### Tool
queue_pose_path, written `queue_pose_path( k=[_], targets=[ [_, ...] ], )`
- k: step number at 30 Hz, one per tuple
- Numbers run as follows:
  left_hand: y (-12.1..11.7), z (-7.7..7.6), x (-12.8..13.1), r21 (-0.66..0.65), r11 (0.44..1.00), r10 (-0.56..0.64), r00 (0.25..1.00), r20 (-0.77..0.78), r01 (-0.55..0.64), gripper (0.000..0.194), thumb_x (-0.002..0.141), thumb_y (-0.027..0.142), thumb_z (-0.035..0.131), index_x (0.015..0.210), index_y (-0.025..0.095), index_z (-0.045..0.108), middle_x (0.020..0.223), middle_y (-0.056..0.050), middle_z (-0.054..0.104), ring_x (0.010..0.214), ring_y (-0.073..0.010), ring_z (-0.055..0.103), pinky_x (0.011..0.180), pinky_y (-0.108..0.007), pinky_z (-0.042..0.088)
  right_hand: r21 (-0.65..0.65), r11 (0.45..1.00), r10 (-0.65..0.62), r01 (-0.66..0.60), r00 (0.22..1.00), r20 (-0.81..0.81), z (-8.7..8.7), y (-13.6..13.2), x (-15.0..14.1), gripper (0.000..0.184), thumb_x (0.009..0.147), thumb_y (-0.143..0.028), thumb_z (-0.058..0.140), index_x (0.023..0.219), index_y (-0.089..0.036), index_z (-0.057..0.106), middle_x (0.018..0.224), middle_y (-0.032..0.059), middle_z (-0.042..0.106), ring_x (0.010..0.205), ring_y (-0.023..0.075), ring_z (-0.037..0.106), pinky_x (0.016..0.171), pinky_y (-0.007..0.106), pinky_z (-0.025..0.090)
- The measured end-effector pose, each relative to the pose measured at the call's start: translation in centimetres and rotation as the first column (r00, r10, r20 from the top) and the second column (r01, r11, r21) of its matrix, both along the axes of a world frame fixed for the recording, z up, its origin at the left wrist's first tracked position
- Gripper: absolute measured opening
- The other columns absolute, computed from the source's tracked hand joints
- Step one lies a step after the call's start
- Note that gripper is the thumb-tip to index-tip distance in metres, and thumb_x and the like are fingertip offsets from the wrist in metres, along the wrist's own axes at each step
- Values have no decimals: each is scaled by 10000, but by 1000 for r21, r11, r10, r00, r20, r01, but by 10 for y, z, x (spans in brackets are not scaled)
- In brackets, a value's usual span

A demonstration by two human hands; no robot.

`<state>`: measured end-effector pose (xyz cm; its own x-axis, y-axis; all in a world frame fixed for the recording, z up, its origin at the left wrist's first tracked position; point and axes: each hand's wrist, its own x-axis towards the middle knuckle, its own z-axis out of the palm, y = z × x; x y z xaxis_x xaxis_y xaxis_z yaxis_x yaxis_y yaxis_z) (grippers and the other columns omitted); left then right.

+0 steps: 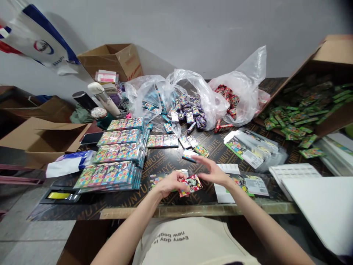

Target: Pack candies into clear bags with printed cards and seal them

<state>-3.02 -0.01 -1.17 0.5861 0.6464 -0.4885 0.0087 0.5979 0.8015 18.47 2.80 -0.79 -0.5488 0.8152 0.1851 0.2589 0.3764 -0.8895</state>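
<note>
My left hand (173, 184) is closed on a small red printed packet (193, 185) close to the table's front edge. Just right of it, my right hand (213, 172) is open, its thumb and fingers apart, with nothing seen between them. Beyond my right fingertips lie a small blue-edged packet (189, 155), a green-and-yellow packet (201, 150) and two dark packets with pale faces (188, 141). A row of joined packets (162, 141) lies farther left. Printed clear sleeves (249, 184) and a white sheet (224, 191) rest beside my right wrist.
Stacks of wrapped packet sets (107, 173) stand at left, near a tape dispenser (59, 195) and bottles (103, 99). Plastic bags (242, 88) of packets line the back. A tipped carton (331, 51) of green packets and a white board (320, 209) occupy the right.
</note>
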Motion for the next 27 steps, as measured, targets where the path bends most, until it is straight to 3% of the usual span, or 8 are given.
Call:
queue_pose_path(
  k=[3,6,8,11,13,17,20,27],
  targets=[
    [1,-9,9,-37,967,253,967,-14,-253,279,543,250,757,750,115,628,654,-28,653,524,-119,599,514,-214,462,130,944,-310,304,950,27,-9,-1,-4,631,741,-364,598,1310,-249,351,1326,83,412,1238,252,359,1028,451,272],
    [1,-19,22,-128,870,482,876,18,-476,288,561,295,754,745,139,596,647,-4,645,551,-128,620,603,-264,501,216,961,-201,173,973,116,-14,-13,-17,905,603,-434,708,1357,-247,245,1384,90,314,1267,294,292,1032,464,251],
    [-2,-22,29,-141,855,510,858,56,-499,297,576,320,746,752,140,588,644,-1,640,556,-127,618,624,-276,504,278,949,-201,151,966,160,-16,-22,-25,908,574,-390,725,1345,-258,263,1342,87,362,1234,304,326,1017,469,261],
    [-8,-24,27,-8,905,426,904,25,-426,354,629,375,703,855,131,583,698,-39,655,606,-150,624,658,-305,500,285,924,-298,257,948,112,-22,-27,-27,793,618,-255,660,1319,-259,288,1256,77,435,1164,276,401,990,437,306],
    [-10,-26,15,261,889,415,903,-113,-376,398,668,405,662,947,134,579,820,-82,664,745,-192,631,744,-348,484,237,916,-348,325,935,64,-27,-27,-19,785,626,-211,630,1321,-246,267,1241,83,433,1142,263,419,980,418,331],
    [-9,-40,-17,766,633,395,805,-442,110,730,528,422,752,1182,207,509,1167,-107,533,1104,-286,461,955,-442,339,185,913,-379,364,923,57,-44,-26,-1,774,640,-192,622,1322,-249,260,1226,84,419,1143,257,414,986,424,332],
    [-9,-53,-28,772,505,342,731,-590,387,1018,445,378,797,1333,239,319,1185,-99,475,1102,-291,414,958,-460,310,183,942,-308,281,941,138,-57,-30,1,751,658,-206,638,1321,-264,290,1244,88,398,1169,269,384,989,451,319],
    [-11,-60,-27,782,435,364,707,-606,446,1053,552,342,754,1389,252,122,1176,-84,443,1079,-269,396,945,-430,298,40,997,-74,71,995,66,-74,-27,1,917,622,-290,730,1367,-259,197,1302,91,356,1205,255,360,1027,430,285]
  ],
)
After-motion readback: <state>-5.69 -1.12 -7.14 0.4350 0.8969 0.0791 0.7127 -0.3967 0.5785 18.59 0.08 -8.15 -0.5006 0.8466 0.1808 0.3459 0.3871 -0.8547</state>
